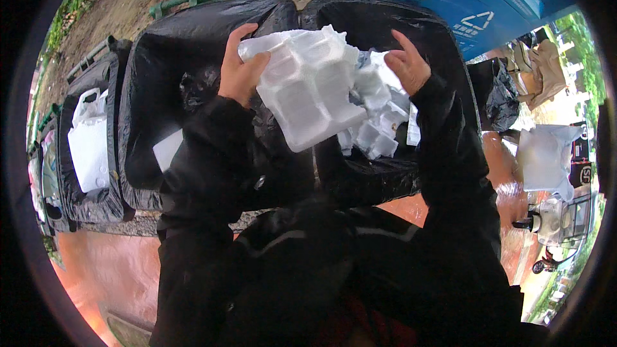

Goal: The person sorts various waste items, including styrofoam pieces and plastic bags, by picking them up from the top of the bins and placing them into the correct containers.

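Observation:
My left hand (242, 67) grips the upper left edge of a broken white polystyrene foam packing piece (308, 81) with square hollows. Its right and upper edges are jagged. Apart from it, my right hand (409, 65) has its fingers spread over the right-hand bin, and I see nothing in its grasp. Below lie several broken foam chunks (378, 134) inside that bin's black plastic liner (446, 48). Beside it stands another lined bin (159, 62), where a flat white piece (168, 149) shows partly behind my left sleeve.
Further left, a smaller lined bin (113, 149) holds a white foam box (89, 154) and a plastic bag. A large blue recycling container (462, 4) stands at the upper right. Black bags (501, 96), cardboard (544, 72) and a parked three-wheeler (559, 216) are to the right.

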Tool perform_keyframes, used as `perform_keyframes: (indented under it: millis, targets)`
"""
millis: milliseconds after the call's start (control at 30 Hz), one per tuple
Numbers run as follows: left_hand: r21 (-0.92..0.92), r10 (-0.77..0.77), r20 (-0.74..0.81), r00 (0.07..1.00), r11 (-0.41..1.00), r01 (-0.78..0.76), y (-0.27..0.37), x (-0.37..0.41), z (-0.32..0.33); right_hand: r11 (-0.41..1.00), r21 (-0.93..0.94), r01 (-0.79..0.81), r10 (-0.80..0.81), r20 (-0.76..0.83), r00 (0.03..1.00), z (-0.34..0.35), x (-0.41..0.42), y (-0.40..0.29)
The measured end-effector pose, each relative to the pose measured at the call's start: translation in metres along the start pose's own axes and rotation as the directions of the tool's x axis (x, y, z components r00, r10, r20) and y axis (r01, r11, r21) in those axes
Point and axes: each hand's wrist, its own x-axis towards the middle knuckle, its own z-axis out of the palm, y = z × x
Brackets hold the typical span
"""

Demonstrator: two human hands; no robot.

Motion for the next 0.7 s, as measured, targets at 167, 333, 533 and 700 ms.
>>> perform_keyframes:
  millis: [167,333,533,700]
  targets:
    - [-0.106,-0.227,-0.094,0.969,0.971,0.216,-0.011,-0.026,0.036,0.965,-0.168,0.199,-0.223,-0.143,0.964,0.070,-0.001,-0.024]
    - [-0.117,-0.227,-0.019,0.974,0.968,0.224,-0.053,-0.025,0.014,0.851,-0.500,0.161,-0.037,0.249,0.968,0.083,0.028,-0.001]
    - [-0.196,-0.252,-0.001,0.968,0.949,0.247,-0.058,-0.024,0.010,0.918,-0.361,0.163,-0.063,0.274,0.960,0.117,0.060,0.146]
    - [-0.243,-0.162,-0.255,0.953,0.965,0.099,-0.031,-0.018,0.006,0.957,-0.273,-0.100,0.124,0.070,0.990,0.046,0.052,0.050]
